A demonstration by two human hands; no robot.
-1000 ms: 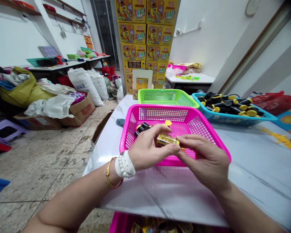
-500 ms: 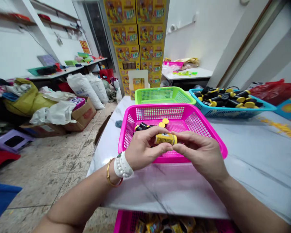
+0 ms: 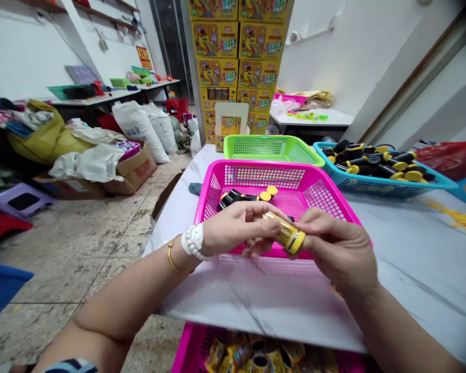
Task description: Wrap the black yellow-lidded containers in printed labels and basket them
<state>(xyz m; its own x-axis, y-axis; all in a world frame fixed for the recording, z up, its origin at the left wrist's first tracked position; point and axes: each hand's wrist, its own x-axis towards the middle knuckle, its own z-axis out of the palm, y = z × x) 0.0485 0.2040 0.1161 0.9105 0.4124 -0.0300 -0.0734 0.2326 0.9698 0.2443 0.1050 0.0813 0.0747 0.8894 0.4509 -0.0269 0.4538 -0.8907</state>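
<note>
A small cylinder (image 3: 286, 233) in a yellow printed wrapper, with a yellow cap at its lower right end, is between my two hands above the near rim of a pink basket (image 3: 330, 194). My left hand (image 3: 244, 228) is closed on its upper left part, thumb along the wrapper. The fingers and thumb of my right hand (image 3: 339, 246) grip it near the capped end. It tilts down to the right. Inside the basket lie several black cylinders (image 3: 235, 197) and yellow round caps (image 3: 272, 190).
Behind stands a green basket (image 3: 272, 139). A blue basket (image 3: 373, 185) at the right holds many black and yellow cylinders. Below the table edge, another pink basket (image 3: 188, 344) contains yellow-wrapped pieces (image 3: 238, 352). Yellow strips (image 3: 460, 217) lie on the table's right side.
The cylinder has gone from nearly level to tilted, its capped end now lower and farther right. My right hand has shifted right, and my left fingers have straightened. The camera view has shifted slightly.
</note>
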